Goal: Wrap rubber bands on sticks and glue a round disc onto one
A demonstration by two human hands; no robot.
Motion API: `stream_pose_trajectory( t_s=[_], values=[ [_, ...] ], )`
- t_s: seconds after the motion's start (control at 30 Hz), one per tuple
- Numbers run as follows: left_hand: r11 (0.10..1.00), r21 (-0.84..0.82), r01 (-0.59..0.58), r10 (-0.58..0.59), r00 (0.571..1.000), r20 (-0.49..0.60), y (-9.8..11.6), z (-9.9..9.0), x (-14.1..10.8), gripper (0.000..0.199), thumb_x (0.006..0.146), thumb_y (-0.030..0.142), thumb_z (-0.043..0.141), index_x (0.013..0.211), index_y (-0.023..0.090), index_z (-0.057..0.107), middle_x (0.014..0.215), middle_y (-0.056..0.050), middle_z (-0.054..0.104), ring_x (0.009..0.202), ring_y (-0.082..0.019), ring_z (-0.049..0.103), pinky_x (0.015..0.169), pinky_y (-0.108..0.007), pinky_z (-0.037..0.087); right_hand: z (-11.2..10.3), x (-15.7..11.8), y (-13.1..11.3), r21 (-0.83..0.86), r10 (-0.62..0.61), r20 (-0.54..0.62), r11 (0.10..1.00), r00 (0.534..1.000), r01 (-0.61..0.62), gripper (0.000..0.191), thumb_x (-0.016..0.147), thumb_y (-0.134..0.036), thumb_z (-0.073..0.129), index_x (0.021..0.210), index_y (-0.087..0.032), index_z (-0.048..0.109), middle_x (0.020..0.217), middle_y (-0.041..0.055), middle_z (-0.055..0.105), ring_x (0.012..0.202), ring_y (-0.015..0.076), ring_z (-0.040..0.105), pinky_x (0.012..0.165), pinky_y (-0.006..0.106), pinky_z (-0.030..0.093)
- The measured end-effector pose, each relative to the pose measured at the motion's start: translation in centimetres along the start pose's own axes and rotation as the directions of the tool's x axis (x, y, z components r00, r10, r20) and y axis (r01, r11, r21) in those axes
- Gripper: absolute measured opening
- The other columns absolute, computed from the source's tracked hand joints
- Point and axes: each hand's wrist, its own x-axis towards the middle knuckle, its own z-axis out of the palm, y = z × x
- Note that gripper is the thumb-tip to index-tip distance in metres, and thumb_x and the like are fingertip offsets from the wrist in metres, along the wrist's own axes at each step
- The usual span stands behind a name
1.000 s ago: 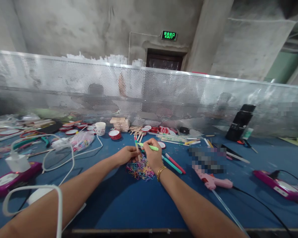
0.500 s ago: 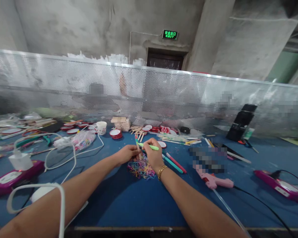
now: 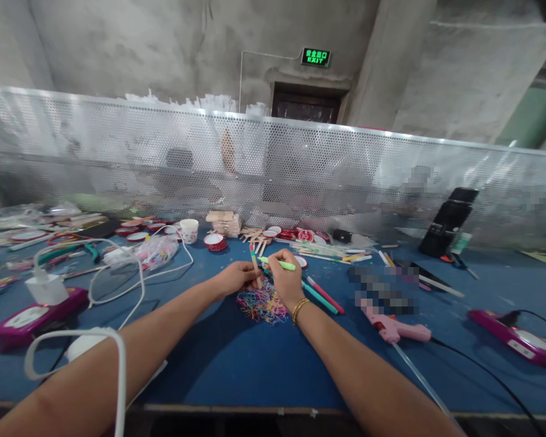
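Observation:
My left hand (image 3: 240, 278) is closed on a flat wooden craft stick (image 3: 255, 261), held tilted upright, with red and teal colouring on its upper part. A light-green marker pen (image 3: 286, 265) is pinched in my right hand (image 3: 286, 280), its tip end close to the stick. Below both hands lies a tangled heap of multicoloured rubber bands (image 3: 261, 304). Just right of my right hand, a teal marker (image 3: 321, 297) and a red marker (image 3: 326, 295) rest on the blue table (image 3: 218, 370).
A pink glue gun (image 3: 394, 328) with a cord lies to the right, near a purple power strip (image 3: 512, 340). On the left are another purple power strip (image 3: 31, 318) and a looped white cable (image 3: 121, 370). A paper cup (image 3: 189, 231) and wooden stick stacks (image 3: 225, 223) line the back.
The view has shifted slightly, so everything sits a little differently in the picture. Both hands keep their holds, and the marker stays beside the craft stick.

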Motion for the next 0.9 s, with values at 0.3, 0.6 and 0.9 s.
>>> stream_pose_trajectory(
  t_s=[0.3,0.6,0.9],
  values=[
    [1.0,0.001,-0.008,0.008,1.0,0.012,-0.23,-0.09,0.08,0.044,0.069,0.058,0.065,0.074,0.014,0.061,0.06,0.0,0.059,0.05,-0.009,0.049,0.048,-0.022,0.028,0.13,0.01,0.03,0.033,0.001,0.054,0.999,0.999,-0.003,0.011,0.075,-0.026,0.053,0.066,-0.02,0.051,0.058,-0.0039,0.055,0.054,0.0115,0.048,0.055,0.023,0.039],
    [1.0,-0.005,0.006,-0.006,1.0,0.006,-0.23,-0.1,0.1,0.047,0.066,0.06,0.066,0.073,0.014,0.062,0.061,-0.001,0.059,0.051,-0.009,0.049,0.048,-0.022,0.029,0.02,-0.07,-0.48,0.074,0.001,0.038,0.997,0.999,-0.004,0.012,0.075,-0.026,0.053,0.065,-0.02,0.05,0.058,-0.0044,0.054,0.053,0.0113,0.048,0.054,0.023,0.039],
    [1.0,-0.015,-0.007,0.008,1.0,0.022,-0.31,-0.15,0.15,0.045,0.067,0.058,0.066,0.073,0.014,0.061,0.061,-0.001,0.059,0.051,-0.009,0.049,0.048,-0.022,0.028,-0.11,0.09,-0.12,-0.019,-0.02,-0.003,1.0,1.0,0.02,0.015,0.076,-0.026,0.052,0.063,-0.02,0.05,0.059,-0.0035,0.056,0.057,0.0119,0.05,0.058,0.024,0.04]
  ],
)
